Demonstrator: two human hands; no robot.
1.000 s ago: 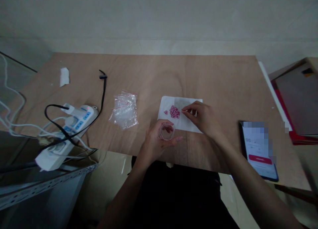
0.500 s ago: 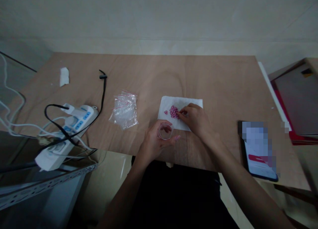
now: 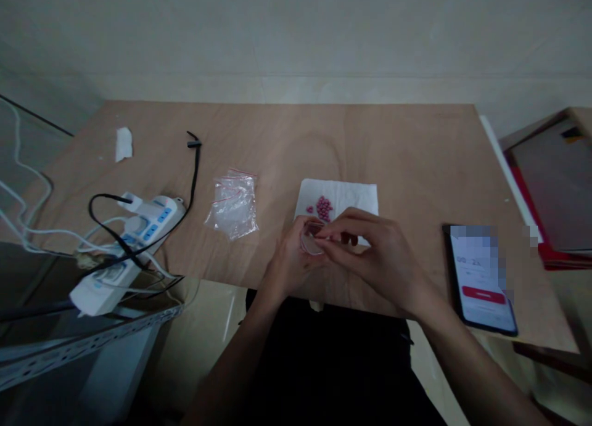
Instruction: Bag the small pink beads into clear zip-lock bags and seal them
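Note:
My left hand (image 3: 291, 253) is wrapped round a small clear cup (image 3: 310, 244), holding it near the table's front edge with its mouth up. Over the cup's rim, my right hand (image 3: 365, 241) has its thumb and forefinger pinched together; whatever lies between the tips is too small to make out. Just beyond the cup a white paper sheet (image 3: 354, 195) lies flat, its near edge partly covered by my hands. On it sits a cluster of small pink beads (image 3: 324, 207), with a few more beads (image 3: 309, 209) apart to the left.
Clear zip bags (image 3: 235, 207) lie left of the paper. A white power strip (image 3: 155, 219) with tangled cords stands at the table's left edge. A phone (image 3: 483, 284) lies at the right, and a scrap of white paper (image 3: 123, 144) at the back left.
My right hand has moved from the bead cluster towards me and left, to the cup's mouth. My left hand still holds the cup in nearly the same place.

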